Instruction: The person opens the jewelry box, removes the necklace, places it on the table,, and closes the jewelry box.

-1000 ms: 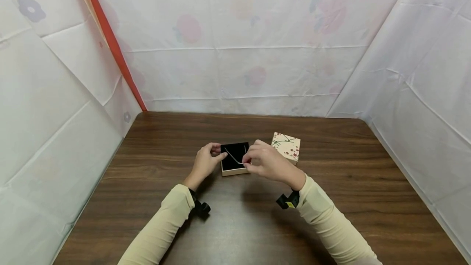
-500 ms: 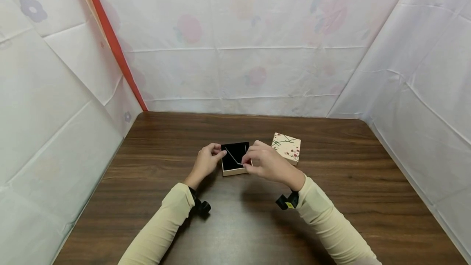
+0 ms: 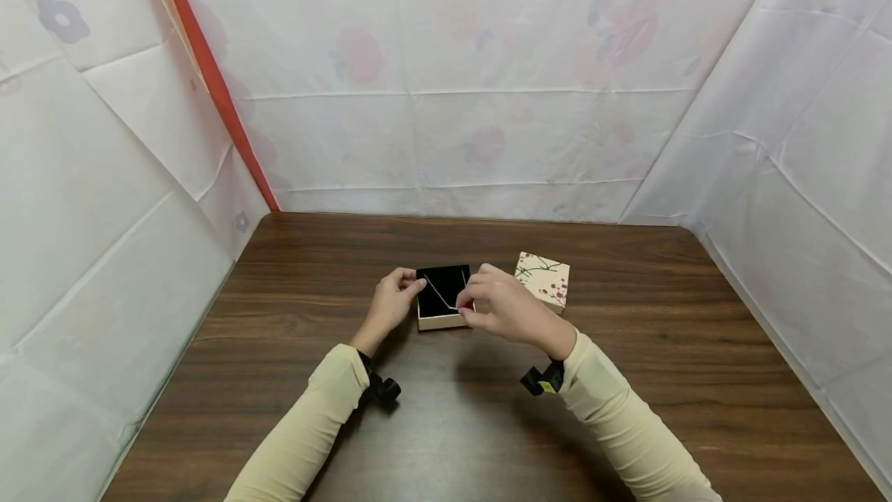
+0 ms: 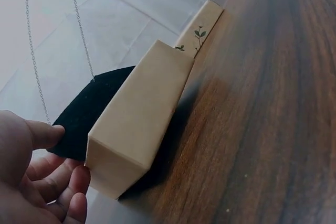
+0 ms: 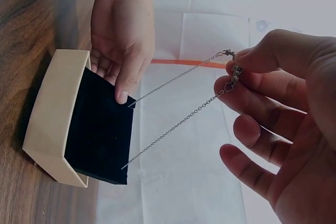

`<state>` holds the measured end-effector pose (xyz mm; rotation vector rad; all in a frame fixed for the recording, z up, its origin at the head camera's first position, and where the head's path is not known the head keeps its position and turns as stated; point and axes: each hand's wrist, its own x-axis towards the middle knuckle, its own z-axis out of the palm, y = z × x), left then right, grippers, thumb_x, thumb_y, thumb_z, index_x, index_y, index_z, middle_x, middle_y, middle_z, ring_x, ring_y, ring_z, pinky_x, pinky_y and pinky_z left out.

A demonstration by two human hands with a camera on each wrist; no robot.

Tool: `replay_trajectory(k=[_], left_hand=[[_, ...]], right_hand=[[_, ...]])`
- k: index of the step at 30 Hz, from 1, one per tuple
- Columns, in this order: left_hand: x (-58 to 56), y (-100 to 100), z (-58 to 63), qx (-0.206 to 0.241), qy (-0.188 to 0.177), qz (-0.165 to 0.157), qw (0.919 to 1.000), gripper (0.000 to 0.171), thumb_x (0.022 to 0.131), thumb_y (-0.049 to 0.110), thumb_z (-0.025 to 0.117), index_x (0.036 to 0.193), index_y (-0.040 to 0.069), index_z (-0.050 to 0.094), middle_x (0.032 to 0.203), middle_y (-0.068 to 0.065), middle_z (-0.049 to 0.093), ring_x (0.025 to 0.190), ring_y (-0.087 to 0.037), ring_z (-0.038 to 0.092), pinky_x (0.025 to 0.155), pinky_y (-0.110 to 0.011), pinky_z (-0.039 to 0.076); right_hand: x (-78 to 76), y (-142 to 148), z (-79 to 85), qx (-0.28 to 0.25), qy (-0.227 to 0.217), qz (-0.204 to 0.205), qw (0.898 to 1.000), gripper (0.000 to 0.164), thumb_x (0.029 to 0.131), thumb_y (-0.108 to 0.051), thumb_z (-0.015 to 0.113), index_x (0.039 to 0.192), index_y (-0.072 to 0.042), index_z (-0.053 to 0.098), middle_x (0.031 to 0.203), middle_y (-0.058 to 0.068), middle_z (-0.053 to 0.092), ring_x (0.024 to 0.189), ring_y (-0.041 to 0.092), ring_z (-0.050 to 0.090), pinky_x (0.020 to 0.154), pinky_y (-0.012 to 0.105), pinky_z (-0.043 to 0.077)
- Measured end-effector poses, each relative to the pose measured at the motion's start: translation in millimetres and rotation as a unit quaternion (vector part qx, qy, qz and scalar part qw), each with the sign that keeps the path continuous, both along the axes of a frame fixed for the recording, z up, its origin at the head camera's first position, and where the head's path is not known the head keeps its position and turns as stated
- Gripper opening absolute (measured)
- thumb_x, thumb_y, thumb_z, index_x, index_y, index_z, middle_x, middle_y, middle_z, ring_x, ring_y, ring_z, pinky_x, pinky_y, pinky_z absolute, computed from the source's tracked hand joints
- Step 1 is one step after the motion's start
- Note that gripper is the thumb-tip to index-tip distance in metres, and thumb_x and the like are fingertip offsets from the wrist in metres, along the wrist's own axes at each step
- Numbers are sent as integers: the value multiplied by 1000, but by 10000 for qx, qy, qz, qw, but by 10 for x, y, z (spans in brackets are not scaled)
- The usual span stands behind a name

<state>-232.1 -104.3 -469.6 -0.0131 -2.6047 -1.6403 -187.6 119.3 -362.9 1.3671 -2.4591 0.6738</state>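
A cream box [image 3: 444, 321] stands on the table, with a black velvet insert [image 5: 102, 129] tilted partly up out of it. My left hand [image 3: 389, 304] pinches a corner of that insert, thumb on its face and fingers behind it at the box's side. Two strands of a fine silver necklace [image 5: 181, 121] run from slits at the insert's edge. Between thumb and index finger, my right hand [image 3: 512, 307] pinches the ornate middle piece [image 5: 236, 72] of the necklace, drawing the chain taut away from the insert. The other fingers of that hand are loosely bent.
Just right of the box lies its cream lid [image 3: 542, 281], printed with red blossoms and green branches. The brown wooden table [image 3: 293, 269] is enclosed by white printed cloth [image 3: 432, 138] at the back and sides. A camera is strapped to each wrist.
The insert and box have shifted slightly away from me in the head view, the left thumb with them. My right hand keeps its hold on the necklace, almost still.
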Motion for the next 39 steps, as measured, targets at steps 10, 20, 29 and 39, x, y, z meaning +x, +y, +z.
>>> replay_trajectory(k=[10,20,29,39], left_hand=[[-11,-43,59,-279,-202,-201,9992,31,99,24,56,117,-1,59,100,-16,71,85,-25,66,84,-41,49],[-12,-76,113,-470,-355,-558,9967,24,103,21,49,115,1,51,97,-17,69,70,-21,66,68,-27,46],[7,-73,123,-314,-130,-473,9983,29,103,25,49,116,-1,53,101,-19,70,76,-19,62,75,-31,47],[29,-57,131,91,257,-398,9988,21,99,20,55,107,0,57,82,-14,69,63,-15,58,62,-25,46]], right_hand=[[1,0,4,-47,29,31,10000,7,85,-6,70,82,-12,73,81,-6,66,77,14,51,69,24,43],[10,-1,7,-1,41,-10,10000,8,85,-6,70,83,-13,73,81,-6,66,78,16,52,69,24,43],[12,2,20,-17,3,7,10000,9,84,-5,70,83,-13,73,82,-7,66,77,13,50,69,24,43],[41,9,52,-263,228,99,9993,8,82,-4,72,81,-12,72,79,-6,66,77,11,50,70,24,44]])
